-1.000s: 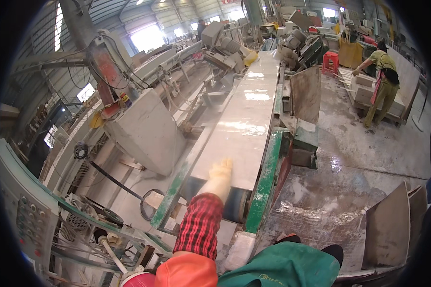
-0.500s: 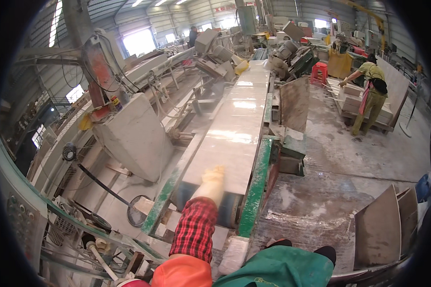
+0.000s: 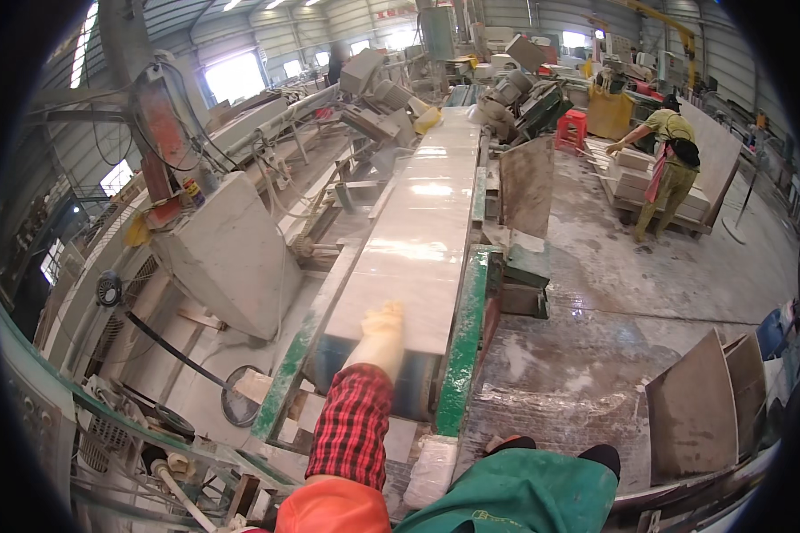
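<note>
The cream-gloved left hand (image 3: 383, 323) seems, through slight blur, to lay outstretched fingers on the near end of a pale, glossy, flat stone slab (image 3: 409, 258). The slab stretches ahead of them, beside a worn green metal rail (image 3: 461, 355).

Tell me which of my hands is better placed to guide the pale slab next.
Your left hand, I'd judge: it reaches over the near end of the pale slab, while your right hand is out of view.

The slab (image 3: 404, 275) looks like smooth stone, wet and glossy — the glove (image 3: 383, 332) matt, the checked sleeve (image 3: 351, 417) soft cloth, the green rail (image 3: 461, 360) scuffed painted metal — the stool (image 3: 572, 131) plastic.
</note>
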The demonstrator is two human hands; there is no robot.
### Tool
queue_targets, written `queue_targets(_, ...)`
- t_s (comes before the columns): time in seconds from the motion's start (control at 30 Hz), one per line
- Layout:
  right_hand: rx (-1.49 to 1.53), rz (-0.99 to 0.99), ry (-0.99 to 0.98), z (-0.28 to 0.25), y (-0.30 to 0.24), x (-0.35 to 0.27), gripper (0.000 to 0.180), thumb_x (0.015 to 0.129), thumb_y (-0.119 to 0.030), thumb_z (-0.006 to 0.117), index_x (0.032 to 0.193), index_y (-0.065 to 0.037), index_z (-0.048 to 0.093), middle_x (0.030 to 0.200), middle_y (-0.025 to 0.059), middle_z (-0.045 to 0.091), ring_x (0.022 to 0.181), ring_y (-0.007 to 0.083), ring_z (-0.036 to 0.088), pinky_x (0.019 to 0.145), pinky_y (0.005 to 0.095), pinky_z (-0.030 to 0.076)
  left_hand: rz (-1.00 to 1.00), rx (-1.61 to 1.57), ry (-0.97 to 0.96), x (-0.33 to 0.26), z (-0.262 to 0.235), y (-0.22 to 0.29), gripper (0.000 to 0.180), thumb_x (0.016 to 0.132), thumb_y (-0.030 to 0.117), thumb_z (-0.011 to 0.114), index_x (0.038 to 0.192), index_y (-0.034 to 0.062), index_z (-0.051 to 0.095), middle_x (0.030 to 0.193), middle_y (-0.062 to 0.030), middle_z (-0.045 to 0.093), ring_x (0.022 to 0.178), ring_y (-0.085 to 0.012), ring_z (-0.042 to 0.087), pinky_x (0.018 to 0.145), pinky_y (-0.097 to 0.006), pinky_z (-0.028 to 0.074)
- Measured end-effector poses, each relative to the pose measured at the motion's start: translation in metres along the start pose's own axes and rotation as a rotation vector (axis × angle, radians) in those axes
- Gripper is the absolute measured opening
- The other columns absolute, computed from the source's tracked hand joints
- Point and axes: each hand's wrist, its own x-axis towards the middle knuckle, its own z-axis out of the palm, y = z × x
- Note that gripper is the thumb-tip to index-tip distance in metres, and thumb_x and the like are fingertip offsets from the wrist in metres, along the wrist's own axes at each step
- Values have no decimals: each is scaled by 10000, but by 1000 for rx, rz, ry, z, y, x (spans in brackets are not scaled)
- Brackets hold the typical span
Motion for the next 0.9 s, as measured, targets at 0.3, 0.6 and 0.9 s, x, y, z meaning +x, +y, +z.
queue_targets(0.3,346,-65,-27,10,-44,-2,435,897,-329,561,1223,-41,582,1164,170,625,1056,323,595,928,432,466,13,2,43,5,2,1,440,942,158,490,1371,245,449,1474,17,410,1216,-314,515,920,-450,500)
queue_targets(0.6,710,49,-104,9,-60,11,476,867,-265,586,1292,-58,529,1217,159,601,1099,295,579,941,421,457,101,-143,125,12,17,-7,536,851,150,619,1361,192,462,1429,-40,469,1259,-341,487,964,-458,471)
queue_targets(0.9,1447,580,-118,-30,-26,56,556,837,-201,611,1360,-75,476,1270,149,577,1141,268,563,954,410,447,238,-173,255,-9,5,-22,527,804,99,641,1313,135,507,1315,-120,558,1231,-316,522,963,-386,481)
